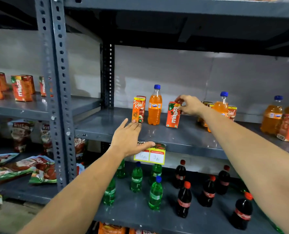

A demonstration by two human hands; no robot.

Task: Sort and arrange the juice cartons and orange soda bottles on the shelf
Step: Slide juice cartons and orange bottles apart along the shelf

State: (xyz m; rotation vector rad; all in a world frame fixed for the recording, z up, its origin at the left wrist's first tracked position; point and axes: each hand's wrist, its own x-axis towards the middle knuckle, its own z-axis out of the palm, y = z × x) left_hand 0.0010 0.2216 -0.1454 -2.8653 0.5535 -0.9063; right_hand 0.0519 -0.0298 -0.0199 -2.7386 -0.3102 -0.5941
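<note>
Our right hand point(190, 105) pinches the Maaza carton point(173, 114) top, just right of the Fanta bottle point(154, 106); left hand point(129, 139) open, empty. Best lift straight, avoiding tipping the bottle.

Single head-worn wide-angle view, facing forward and slightly down into a grey metal shelf point(182, 137) at close range. Both forearms enter from the bottom edge, reaching away from the lens. Middle tier sits about centre frame; lower tier below, upper tier's underside overhead. Edges bow outward.
</note>
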